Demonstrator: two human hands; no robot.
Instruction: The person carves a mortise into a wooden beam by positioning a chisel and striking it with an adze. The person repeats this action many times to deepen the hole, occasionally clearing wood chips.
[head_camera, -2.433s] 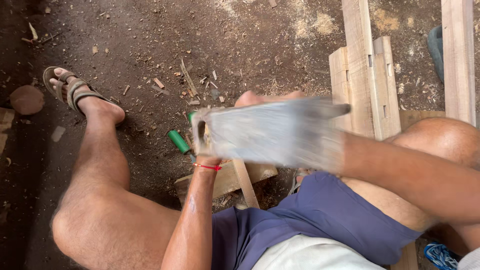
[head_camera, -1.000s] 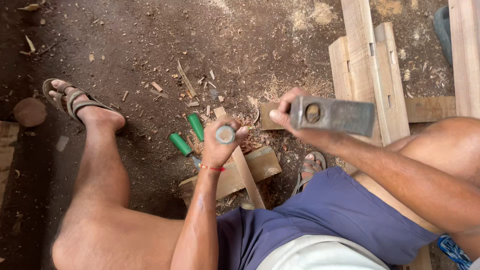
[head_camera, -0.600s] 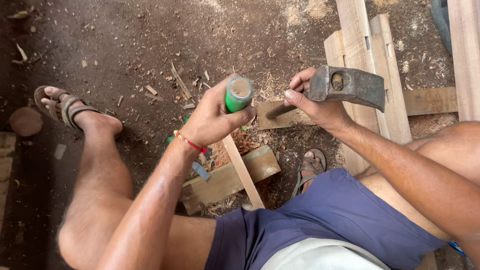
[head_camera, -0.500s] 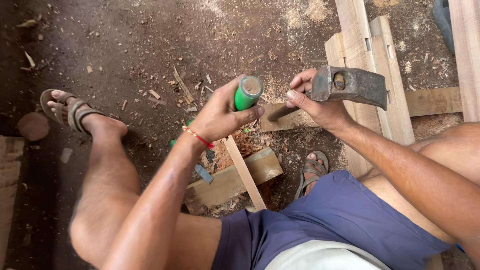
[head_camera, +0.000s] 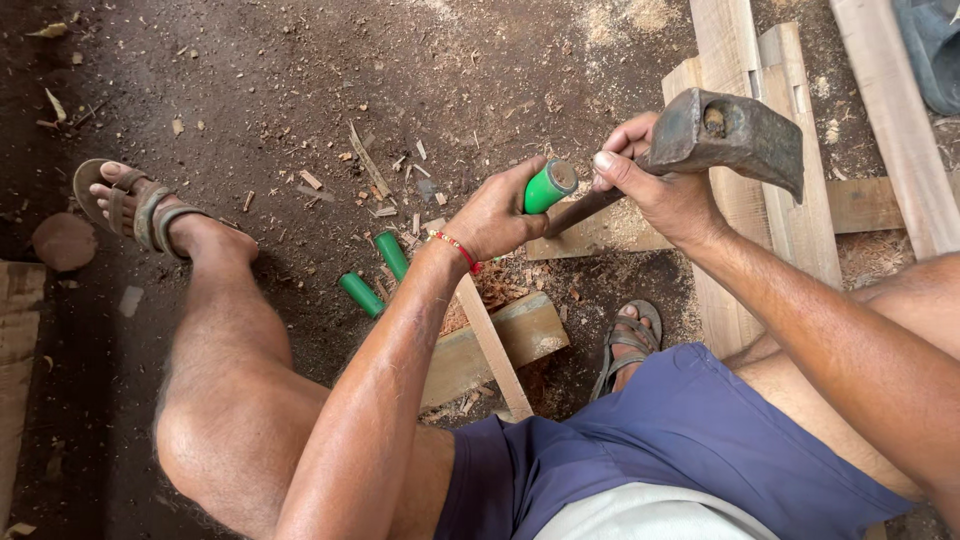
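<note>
My left hand is closed around a chisel with a green handle, its butt end pointing up toward the camera. My right hand grips the short dark wooden haft of a heavy, rusty iron hammer head, held just right of and above the chisel's butt. Beneath my left forearm a narrow wooden strip lies across a thicker wood block on the dirt floor. The chisel's blade is hidden behind my hand.
Two more green-handled tools lie on the ground left of the block. Pale planks are stacked at the upper right. My sandalled feet rest at the far left and by the block. Wood chips litter the dirt.
My left hand lifted the green-handled chisel off the wood toward the hammer. The hammer, blurred mid-swing at first, is now held still beside the chisel's butt.
</note>
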